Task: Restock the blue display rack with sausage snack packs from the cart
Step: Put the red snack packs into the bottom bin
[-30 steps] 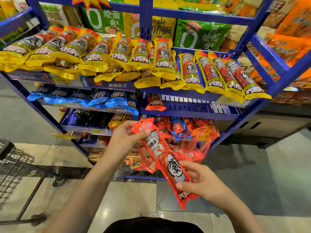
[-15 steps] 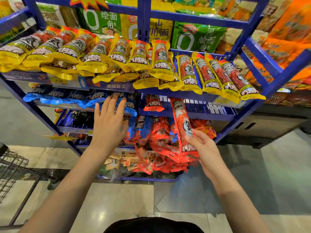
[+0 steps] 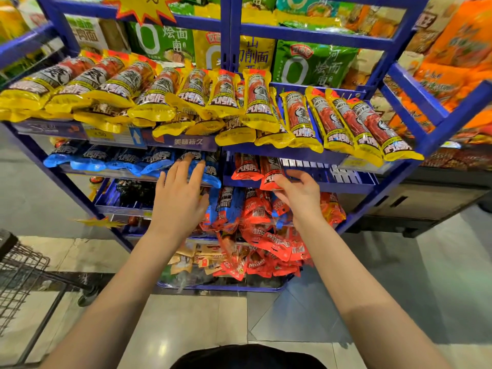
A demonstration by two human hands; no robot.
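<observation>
R hand [image 3: 299,194] pinches the low end of the red sausage pack [image 3: 271,171] at frame centre, long axis running up/back into the blue rack [image 3: 298,186] 2nd shelf, beside another red pack [image 3: 246,167]; L hand [image 3: 178,198], fingers straight, rests on blue packs [image 3: 157,162] & is farther off.

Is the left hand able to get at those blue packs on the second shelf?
Probably yes. The left hand already reaches the blue packs with straight fingers, its fingertips on their front edge. Nothing lies between; the yellow packs sit on the shelf above.

Bare slatted shelf [image 3: 319,179] right of the red packs [image 3: 255,169], under overhanging yellow packs [image 3: 306,121].
</observation>
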